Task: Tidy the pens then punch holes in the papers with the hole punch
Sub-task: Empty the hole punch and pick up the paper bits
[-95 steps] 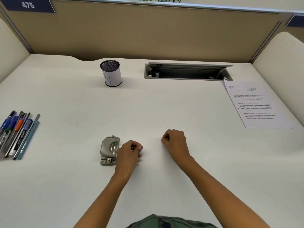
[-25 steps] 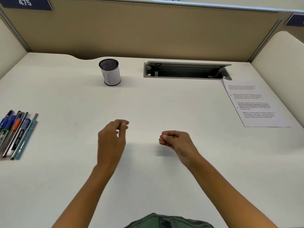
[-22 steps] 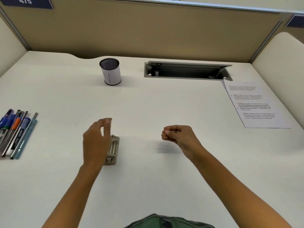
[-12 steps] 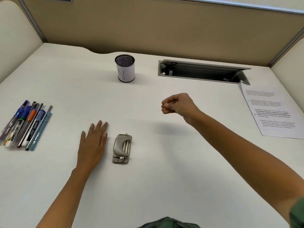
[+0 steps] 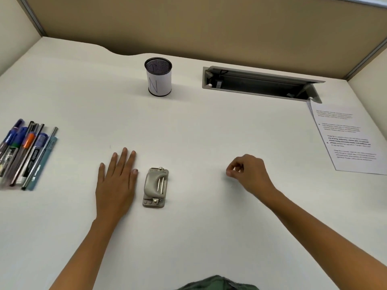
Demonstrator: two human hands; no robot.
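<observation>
Several pens (image 5: 25,153) lie side by side at the desk's left edge. A mesh pen cup (image 5: 158,77) with a white label marked N stands upright at the back centre. The grey hole punch (image 5: 155,187) sits on the desk in front of me. My left hand (image 5: 116,183) rests flat, fingers spread, just left of the punch and not touching it. My right hand (image 5: 248,173) is to the punch's right, fingers loosely curled with nothing in them. Printed papers (image 5: 347,139) lie at the far right.
An open cable tray slot (image 5: 261,84) is set into the white desk (image 5: 209,132) behind the papers. Tan partition walls (image 5: 188,24) close the desk at the back and both sides.
My left hand went from beside the punch, fingers curled, to lying flat on the desk left of it. My right hand rose, then came back down to the right. The camera view shifted left.
</observation>
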